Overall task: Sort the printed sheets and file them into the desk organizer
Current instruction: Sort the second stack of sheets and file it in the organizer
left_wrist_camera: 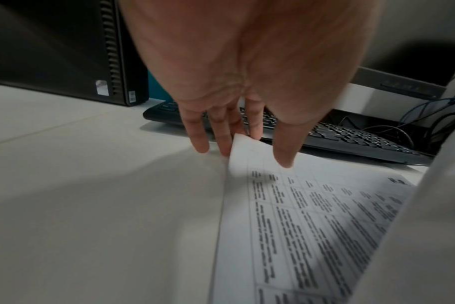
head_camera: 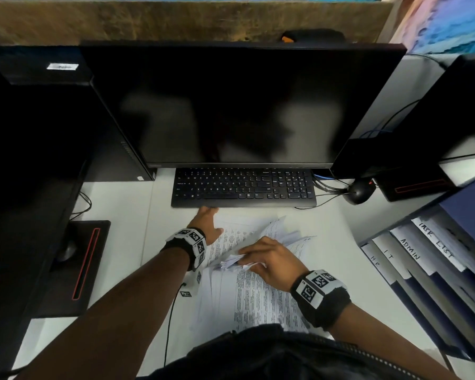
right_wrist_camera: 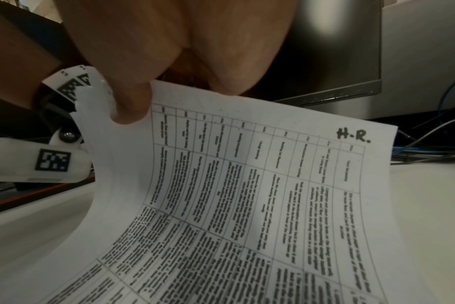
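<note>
Still sorting: right hand (head_camera: 269,259) pinches the H.R. sheet (right_wrist_camera: 260,185); left hand (head_camera: 207,224) presses flat on the pile (head_camera: 244,297). Next, the HR slot (head_camera: 374,261).

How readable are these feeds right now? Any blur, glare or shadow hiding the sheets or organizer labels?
Head view: wide-angle bend, dim, organizer labels legible, monitor shows faint reflections. Left wrist view: left hand shadows the printed sheet, text smeared. Right wrist view: "H.R." sheet mark crisp, table text soft, right hand blurred close-up.
</note>
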The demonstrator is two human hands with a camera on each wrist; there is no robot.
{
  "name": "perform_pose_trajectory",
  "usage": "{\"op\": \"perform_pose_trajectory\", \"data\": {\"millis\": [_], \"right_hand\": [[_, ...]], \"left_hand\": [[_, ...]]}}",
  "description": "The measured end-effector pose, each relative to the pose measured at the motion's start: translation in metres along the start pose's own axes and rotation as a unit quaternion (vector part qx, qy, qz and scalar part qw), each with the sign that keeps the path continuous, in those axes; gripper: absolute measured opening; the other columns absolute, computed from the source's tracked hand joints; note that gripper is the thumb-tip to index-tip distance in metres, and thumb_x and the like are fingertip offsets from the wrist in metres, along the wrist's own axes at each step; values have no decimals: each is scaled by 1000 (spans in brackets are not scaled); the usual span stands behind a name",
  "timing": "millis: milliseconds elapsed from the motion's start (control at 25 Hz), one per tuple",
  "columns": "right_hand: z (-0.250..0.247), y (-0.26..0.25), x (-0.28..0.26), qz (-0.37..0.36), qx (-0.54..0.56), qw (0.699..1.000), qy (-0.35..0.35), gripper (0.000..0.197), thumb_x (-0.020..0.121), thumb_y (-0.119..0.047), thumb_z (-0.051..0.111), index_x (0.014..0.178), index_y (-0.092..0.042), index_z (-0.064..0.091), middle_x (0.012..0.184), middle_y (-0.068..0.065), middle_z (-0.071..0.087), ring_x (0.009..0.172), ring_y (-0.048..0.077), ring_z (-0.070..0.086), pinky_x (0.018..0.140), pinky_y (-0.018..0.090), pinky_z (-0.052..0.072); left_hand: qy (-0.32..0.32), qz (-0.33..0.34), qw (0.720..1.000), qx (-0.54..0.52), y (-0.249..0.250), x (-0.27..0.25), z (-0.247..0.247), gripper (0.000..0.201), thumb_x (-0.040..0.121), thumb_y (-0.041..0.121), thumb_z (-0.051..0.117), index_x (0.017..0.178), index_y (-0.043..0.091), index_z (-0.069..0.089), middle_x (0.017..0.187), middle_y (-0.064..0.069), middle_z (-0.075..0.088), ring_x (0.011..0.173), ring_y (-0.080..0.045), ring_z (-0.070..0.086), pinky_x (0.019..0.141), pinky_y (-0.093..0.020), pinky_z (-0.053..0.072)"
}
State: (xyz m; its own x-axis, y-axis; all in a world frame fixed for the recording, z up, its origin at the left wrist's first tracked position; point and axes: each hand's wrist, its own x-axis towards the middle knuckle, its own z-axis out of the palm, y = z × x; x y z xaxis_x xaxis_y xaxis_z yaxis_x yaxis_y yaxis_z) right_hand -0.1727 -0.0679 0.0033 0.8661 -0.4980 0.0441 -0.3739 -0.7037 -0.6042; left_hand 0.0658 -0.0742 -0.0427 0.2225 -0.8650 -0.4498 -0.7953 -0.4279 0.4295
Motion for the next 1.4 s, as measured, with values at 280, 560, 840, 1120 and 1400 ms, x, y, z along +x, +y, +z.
{"op": "perform_pose_trajectory", "data": {"millis": [280,560,840,1120,1400], "right_hand": [[3,1,1,7,2,1000,15,25,83,-19,67,106,-29,70,117,-11,64,102,11,52,91,23,39],[8,-2,-1,8,-9,1000,29,27,82,-18,67,105,-30,70,116,-10,65,100,5,46,87,25,40],[10,-9,-11,-12,-12,999,45,29,78,-15,71,103,-29,71,114,-10,66,102,3,45,86,27,41],[14,-10,-19,-17,-21,998,51,27,77,-19,73,102,-29,71,114,-12,66,106,10,51,86,36,48],[11,-10,-14,4,-17,999,36,29,79,-18,71,104,-30,70,117,-12,65,106,7,48,90,31,43]], "left_hand": [[63,103,986,-118,8,-14,-15,20,86,22,65,106,19,66,114,0,62,105,-17,58,89,-25,44],[110,103,967,-206,5,-57,-26,12,84,26,69,95,28,71,88,9,66,81,-8,62,76,-19,50],[167,44,973,-150,-7,-48,-26,12,86,11,61,80,14,71,90,0,63,80,-10,59,79,-21,45],[117,70,982,-132,-5,-46,-19,20,89,0,57,101,12,69,105,-1,61,92,-12,56,85,-18,42],[127,153,973,-117,-7,-56,-20,22,91,10,54,99,26,67,93,8,64,80,-5,57,78,-18,43]]}}
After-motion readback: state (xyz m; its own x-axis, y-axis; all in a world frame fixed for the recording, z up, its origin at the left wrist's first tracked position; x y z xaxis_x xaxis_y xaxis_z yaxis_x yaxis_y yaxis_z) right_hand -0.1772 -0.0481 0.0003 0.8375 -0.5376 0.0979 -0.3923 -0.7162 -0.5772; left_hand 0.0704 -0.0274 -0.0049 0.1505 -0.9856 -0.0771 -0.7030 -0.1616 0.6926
